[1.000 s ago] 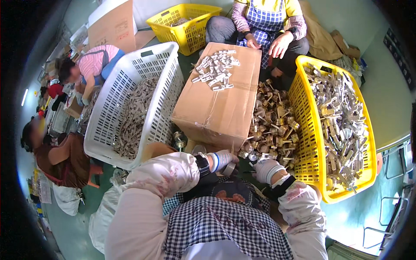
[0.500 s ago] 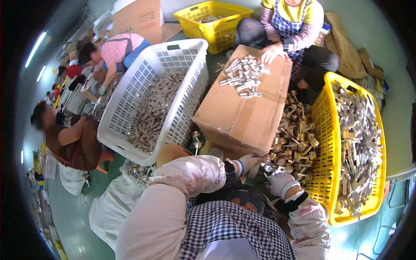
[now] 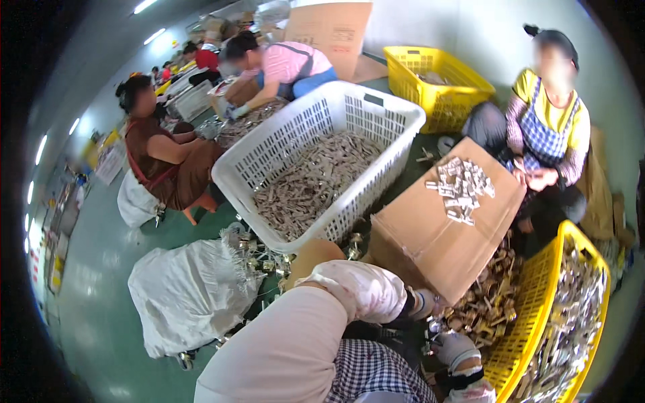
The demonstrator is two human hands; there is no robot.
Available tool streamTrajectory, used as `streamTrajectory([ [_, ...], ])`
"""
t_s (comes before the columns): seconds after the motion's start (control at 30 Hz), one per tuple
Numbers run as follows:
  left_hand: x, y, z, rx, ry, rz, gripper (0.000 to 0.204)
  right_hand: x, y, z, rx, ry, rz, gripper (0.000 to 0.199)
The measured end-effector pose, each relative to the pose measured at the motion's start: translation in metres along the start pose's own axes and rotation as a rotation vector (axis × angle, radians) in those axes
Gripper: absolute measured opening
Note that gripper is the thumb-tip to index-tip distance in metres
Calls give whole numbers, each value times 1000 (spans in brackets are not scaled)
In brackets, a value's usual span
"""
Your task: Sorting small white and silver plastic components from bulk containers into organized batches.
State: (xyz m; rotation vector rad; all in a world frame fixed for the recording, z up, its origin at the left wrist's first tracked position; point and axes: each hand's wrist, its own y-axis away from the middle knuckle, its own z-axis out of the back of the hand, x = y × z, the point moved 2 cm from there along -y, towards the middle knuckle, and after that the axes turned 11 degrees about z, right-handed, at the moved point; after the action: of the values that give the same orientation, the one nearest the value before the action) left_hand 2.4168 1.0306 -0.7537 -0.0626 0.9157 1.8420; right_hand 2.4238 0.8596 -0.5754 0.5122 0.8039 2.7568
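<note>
My left hand [image 3: 424, 304], in a whitish glove, is at the near lower corner of the cardboard box [image 3: 430, 235]. Its fingers are bent together, and what they hold is too small to make out. Just below and to the right, my gloved right hand [image 3: 457, 349] curls around a shiny metal fitting [image 3: 433, 329], partly hidden by the fingers. Right beside both hands lies a heap of brassy ring-shaped metal fittings [image 3: 487, 292]. Flat silvery metal pieces [image 3: 462, 188] are spread on top of the box.
A white basket [image 3: 396, 161] of small metal pieces stands left of the box. Close on the right is a full yellow basket [image 3: 514, 342]; another yellow basket [image 3: 443, 107] stands behind. A white woven sack [image 3: 191, 292] lies at left. A co-worker [image 3: 554, 127] sits across the box; others sit far left.
My view has swung to the left, so everything sits further right and lower. The co-worker's hands have left the metal pieces on the box and come together by its edge.
</note>
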Motion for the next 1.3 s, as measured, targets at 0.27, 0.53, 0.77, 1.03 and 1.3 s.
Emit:
streamTrajectory([
  [0.27, -34, -12, 12, 156, -686, -236, 32, -3, 11, 17, 2, -86, -125, 35],
  [0.53, -36, -23, 7, 138, -548, -269, 34, 3, 17, 12, -86, -117, -37, 36],
  [0.77, -43, 9, 35, 169, -497, -261, 36, 19, 19, 39, 40, -281, -148, 46],
  [1.03, -29, -16, 4, 101, -433, -331, 38, 13, 12, 33, -32, -271, -48, 44],
  [1.3, -12, -82, -57, 66, -341, -350, 37, 19, 8, 37, 22, -237, -87, 47],
])
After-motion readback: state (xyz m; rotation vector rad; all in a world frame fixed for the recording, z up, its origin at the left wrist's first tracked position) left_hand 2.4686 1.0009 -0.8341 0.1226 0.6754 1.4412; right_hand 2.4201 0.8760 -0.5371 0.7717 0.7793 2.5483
